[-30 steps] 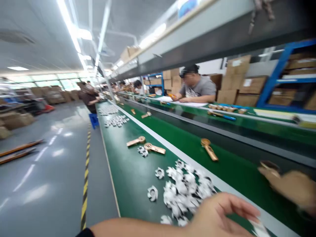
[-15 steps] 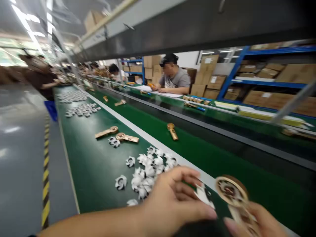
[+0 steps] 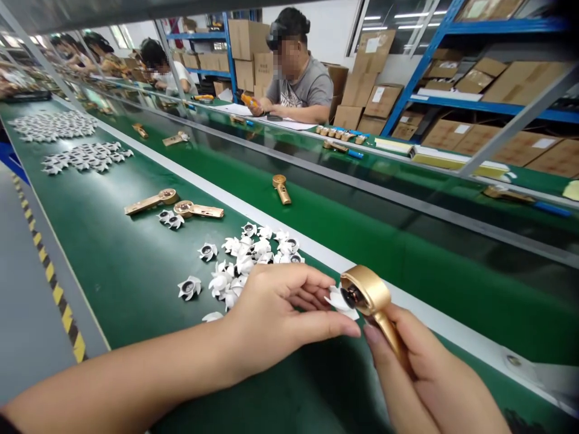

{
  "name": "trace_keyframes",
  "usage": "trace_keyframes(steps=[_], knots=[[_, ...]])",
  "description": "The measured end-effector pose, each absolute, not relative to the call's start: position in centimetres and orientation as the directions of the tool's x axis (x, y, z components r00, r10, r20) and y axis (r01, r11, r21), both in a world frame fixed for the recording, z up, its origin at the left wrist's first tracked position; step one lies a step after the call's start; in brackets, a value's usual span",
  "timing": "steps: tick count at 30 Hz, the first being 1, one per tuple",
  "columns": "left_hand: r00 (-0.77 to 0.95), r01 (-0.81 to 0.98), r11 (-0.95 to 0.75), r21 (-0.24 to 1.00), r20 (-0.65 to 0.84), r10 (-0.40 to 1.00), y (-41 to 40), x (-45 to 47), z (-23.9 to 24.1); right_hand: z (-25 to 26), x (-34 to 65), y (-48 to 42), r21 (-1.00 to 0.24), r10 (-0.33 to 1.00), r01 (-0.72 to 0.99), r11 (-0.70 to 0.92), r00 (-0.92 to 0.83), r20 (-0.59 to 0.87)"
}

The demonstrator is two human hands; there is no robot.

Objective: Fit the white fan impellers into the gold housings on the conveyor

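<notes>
Fingers (image 3: 316, 280) of left hand (image 3: 271, 313) pinch white impeller (image 3: 340, 304) right at gold fan housing (image 3: 371, 290) gripped by right hand (image 3: 429, 367), over green tabletop (image 3: 136, 271).

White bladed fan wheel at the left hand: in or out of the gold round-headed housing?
Out: the white fan wheel sits outside the gold housing, blades showing before its open face; contact is unclear.

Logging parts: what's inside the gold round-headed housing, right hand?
A dark, coppery part shows inside the gold housing; its wall and the white bladed rotor in the left hand hide the rest.
</notes>
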State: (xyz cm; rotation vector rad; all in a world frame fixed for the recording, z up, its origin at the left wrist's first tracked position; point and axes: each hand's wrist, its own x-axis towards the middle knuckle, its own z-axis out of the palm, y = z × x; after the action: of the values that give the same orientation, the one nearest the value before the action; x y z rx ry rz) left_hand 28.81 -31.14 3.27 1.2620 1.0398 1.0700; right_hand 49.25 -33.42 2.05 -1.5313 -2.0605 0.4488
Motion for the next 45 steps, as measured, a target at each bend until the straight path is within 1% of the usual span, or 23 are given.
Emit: trace_keyframes(steps=[3, 6, 8, 11, 17, 19, 21, 23, 24, 25, 26, 27, 28, 29, 30, 31, 32, 33, 35, 37, 39, 41, 45], knots=[[0.211, -0.042, -0.007, 0.999, 0.016, 0.977, -31.2, 28.8, 3.3, 2.1, 49.6, -33.0, -0.488, 0.899, 0.757, 0.434, -0.332, 0.285], [0.232, -0.05, -0.02, 0.999, 0.031, 0.972, -31.3, 28.7, 3.4, 2.3, 49.8, -32.9, -0.447, 0.877, 0.757, 0.476, -0.374, 0.302], [0.24, -0.053, 0.0, 0.999, 0.013, 0.971, -31.4, 28.7, 3.4, 2.5, 49.9, -32.7, -0.432, 0.871, 0.758, 0.488, -0.396, 0.291], [0.241, -0.096, 0.08, 0.992, -0.055, 0.969, -31.2, 28.6, 3.4, 2.3, 50.3, -32.5, -0.377, 0.848, 0.762, 0.526, -0.434, 0.305], [0.23, -0.185, 0.295, 0.937, -0.25, 0.94, -30.8, 28.6, 2.8, 1.0, 50.8, -33.1, -0.17, 0.792, 0.806, 0.566, -0.475, 0.384], [0.25, -0.199, 0.333, 0.922, -0.281, 0.926, -30.7, 28.8, 2.7, 0.9, 50.6, -33.5, -0.191, 0.794, 0.796, 0.574, -0.483, 0.37], [0.28, -0.205, 0.356, 0.912, -0.294, 0.914, -30.6, 28.8, 3.0, 1.0, 50.1, -33.7, -0.267, 0.806, 0.772, 0.576, -0.484, 0.342], [0.316, -0.169, 0.333, 0.928, -0.269, 0.91, -30.0, 28.2, 3.6, 1.2, 50.0, -33.2, -0.31, 0.818, 0.762, 0.568, -0.481, 0.317], [0.304, -0.128, 0.278, 0.952, -0.229, 0.925, -29.5, 27.5, 4.2, 1.3, 50.2, -32.5, -0.297, 0.835, 0.787, 0.541, -0.459, 0.305], [0.25, -0.06, 0.182, 0.982, -0.161, 0.955, -29.0, 26.5, 4.7, 1.3, 50.6, -31.5, -0.255, 0.865, 0.837, 0.485, -0.414, 0.284], [0.161, 0.045, 0.059, 0.997, -0.065, 0.985, -28.4, 25.1, 5.3, 1.2, 51.3, -30.3, -0.192, 0.901, 0.896, 0.401, -0.347, 0.26], [0.05, 0.191, -0.066, 0.979, 0.058, 0.997, -27.9, 23.5, 5.8, 1.0, 52.2, -28.9, -0.117, 0.933, 0.947, 0.3, -0.265, 0.244], [-0.064, 0.379, -0.166, 0.911, 0.204, 0.977, -27.6, 21.6, 6.1, 0.7, 53.2, -27.5, -0.049, 0.955, 0.978, 0.202, -0.185, 0.233], [-0.108, 0.564, -0.204, 0.8, 0.316, 0.942, -27.4, 19.6, 6.3, 0.5, 54.3, -26.1, -0.002, 0.966, 0.992, 0.128, -0.124, 0.225], [-0.089, 0.697, -0.205, 0.687, 0.366, 0.926, -27.5, 17.6, 6.2, 0.3, 55.2, -24.9, 0.023, 0.971, 0.996, 0.085, -0.089, 0.221], [-0.015, 0.787, -0.22, 0.577, 0.374, 0.927, -27.9, 15.7, 5.9, 0.2, 55.9, -23.9, 0.032, 0.972, 0.997, 0.07, -0.075, 0.221], [0.077, 0.844, -0.238, 0.48, 0.331, 0.941, -28.6, 14.0, 5.3, 0.2, 56.2, -23.1, 0.031, 0.97, 0.997, 0.07, -0.075, 0.231], [0.13, 0.877, -0.246, 0.414, 0.287, 0.949, -29.4, 12.7, 4.6, 0.3, 56.0, -22.5, 0.032, 0.966, 0.996, 0.081, -0.086, 0.245], [0.173, 0.908, -0.24, 0.342, 0.216, 0.961, -31.5, 11.0, 2.7, 0.5, 54.1, -21.6, 0.013, 0.949, 0.986, 0.166, -0.163, 0.271], [0.185, 0.938, -0.211, 0.277, 0.115, 0.976, -33.4, 10.9, 1.0, 0.6, 50.3, -20.6, -0.054, 0.905, 0.93, 0.364, -0.34, 0.257], [0.185, 0.958, -0.183, 0.222, 0.013, 0.983, -34.3, 11.8, -0.1, 0.5, 45.3, -19.1, -0.162, 0.814, 0.801, 0.576, -0.544, 0.204], [0.182, 0.96, -0.168, 0.223, -0.045, 0.982, -34.3, 13.1, -0.6, 0.1, 40.3, -17.4, -0.277, 0.711, 0.662, 0.697, -0.687, 0.148], [0.22, 0.927, -0.193, 0.323, -0.048, 0.974, -33.1, 15.3, -0.6, -0.3, 34.4, -15.6, -0.442, 0.563, 0.472, 0.763, -0.821, 0.095]])
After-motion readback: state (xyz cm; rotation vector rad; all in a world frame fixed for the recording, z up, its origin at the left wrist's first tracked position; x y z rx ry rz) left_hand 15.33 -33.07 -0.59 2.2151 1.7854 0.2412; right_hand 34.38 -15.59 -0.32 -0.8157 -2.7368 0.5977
